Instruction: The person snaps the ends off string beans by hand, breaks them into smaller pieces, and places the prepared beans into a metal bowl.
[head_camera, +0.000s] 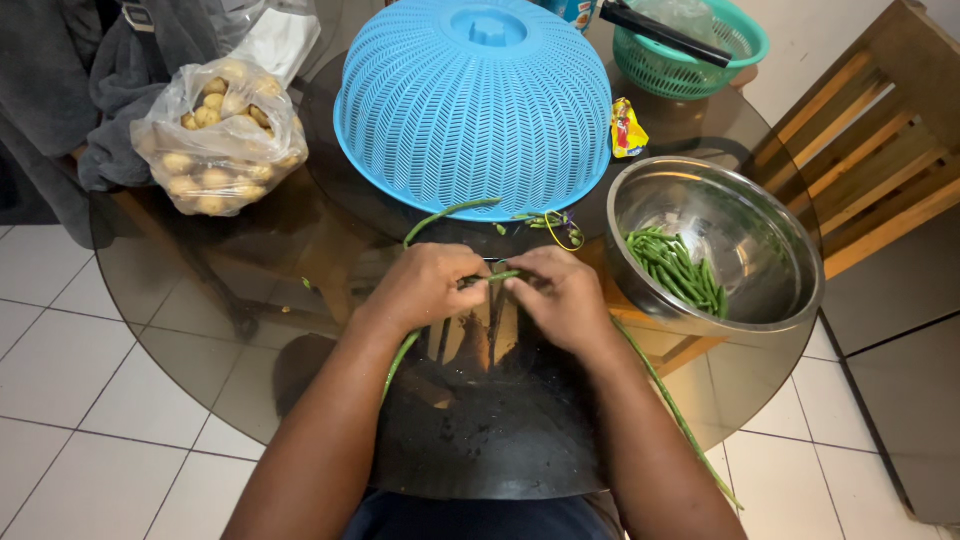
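- Hands are meeting over the near middle of the round smoked-glass table (200, 300): the left hand (425, 285) and the right hand (560, 295) are both pinching one long thin green bean (497, 276) between fingertips, just where the two hands are coming together.
- Bean is lying across both hands; its long tail seems to be trailing down under the left wrist toward the near table edge.
- Judging by its look, the bean is light, slim and bendy, likely snapping crisply when bent sharply; gripping it close on either side of one spot, as the fingers are doing, is giving the firmest control.
- Round shiny steel bowl (745, 215) is sitting just right of the hands, holding short cut green pieces (675, 265).
- Another long bean (670, 405) is hanging over the near right edge; one more (445, 215) is curving just beyond the hands, beside small trimmed scraps (550, 225).
- Blue plastic mesh dome cover (475, 100) is standing at the far middle, a clear plastic bag of small potatoes (220, 135) far left, a green plastic basket (690, 45) far right.
- Glass top is looking smooth and probably slippery; white tiled floor (90, 400) is showing below, and a wooden slatted chair (880, 140) is standing on the right.
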